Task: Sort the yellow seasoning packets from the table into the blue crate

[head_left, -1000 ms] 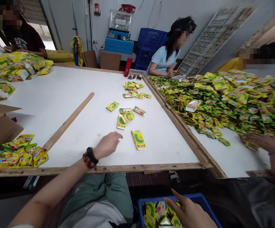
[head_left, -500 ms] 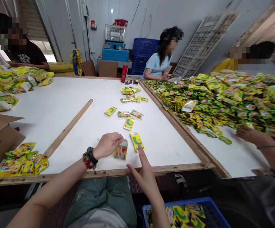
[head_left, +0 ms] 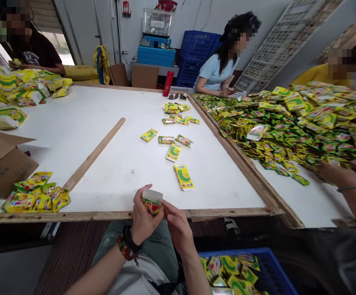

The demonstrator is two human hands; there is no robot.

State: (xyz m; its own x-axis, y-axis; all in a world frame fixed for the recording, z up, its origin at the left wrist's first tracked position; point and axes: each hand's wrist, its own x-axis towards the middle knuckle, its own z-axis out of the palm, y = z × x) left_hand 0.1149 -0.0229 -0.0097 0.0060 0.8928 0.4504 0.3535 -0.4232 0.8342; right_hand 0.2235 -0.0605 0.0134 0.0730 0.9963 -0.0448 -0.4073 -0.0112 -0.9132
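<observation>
1 carton (head_left: 152,200) has neared the table edge (head_left: 110,215), left hand (head_left: 142,223) gripping, right hand's (head_left: 180,229) hold unclear, blue crates (head_left: 194,45) beyond.

No wording can be read with certainty. The dark T-shirt (head_left: 44,53) is marked with pale lettering, the cardboard box (head_left: 8,173) with dark print, the held carton (head_left: 152,203) with coloured print, all too small or blurred.

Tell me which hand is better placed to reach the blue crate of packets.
Probably the right hand: it is nearer the blue crate, while the left hand is wrapped around the small carton.
</observation>
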